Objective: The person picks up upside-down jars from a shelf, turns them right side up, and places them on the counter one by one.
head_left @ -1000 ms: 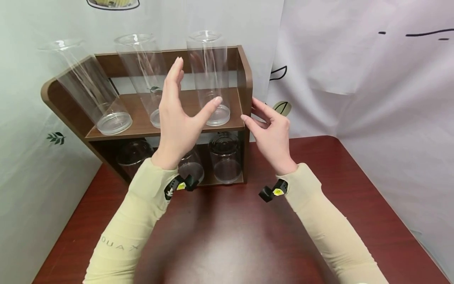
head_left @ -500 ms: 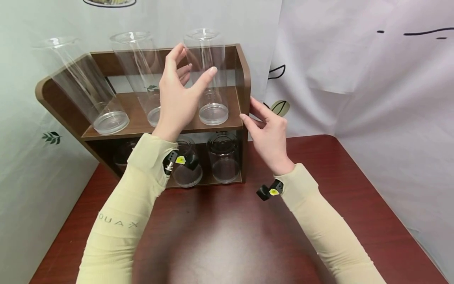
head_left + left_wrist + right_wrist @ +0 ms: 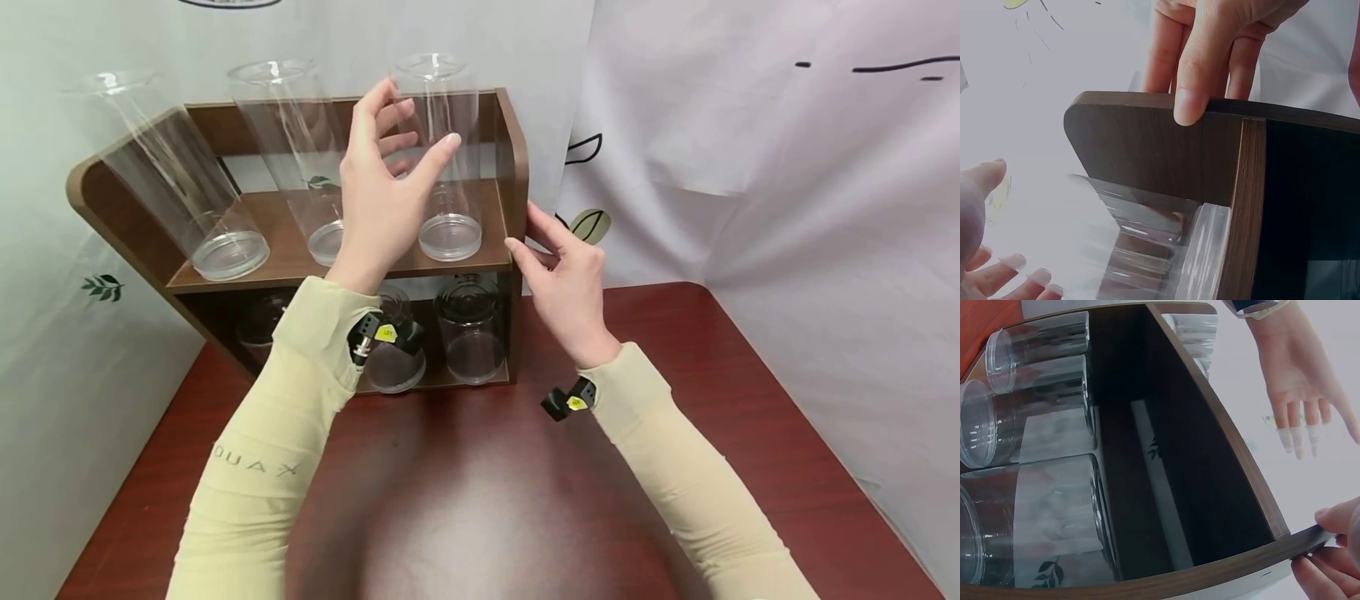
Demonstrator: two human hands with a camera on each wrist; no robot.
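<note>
My right hand pinches the right side panel of a brown wooden shelf, the thumb on its front edge and the fingers behind. In the left wrist view, that thumb lies over the panel's edge. My left hand is raised at the right-hand tall clear jar on the upper board. Its thumb overlaps the jar's front and its relaxed fingers spread at the jar's left side. The right wrist view shows these fingers nearly straight, thumb held apart. The jar stands upright on its thick base.
A tall clear jar at the left and a middle jar share the upper board. Several clear jars, one being the lower right jar, fill the lower level. The shelf stands on a dark red table against hanging white cloth.
My left hand has risen towards the right-hand jar, its fingers now more bent and spread beside it. My right hand keeps its pinch on the shelf's side panel.
</note>
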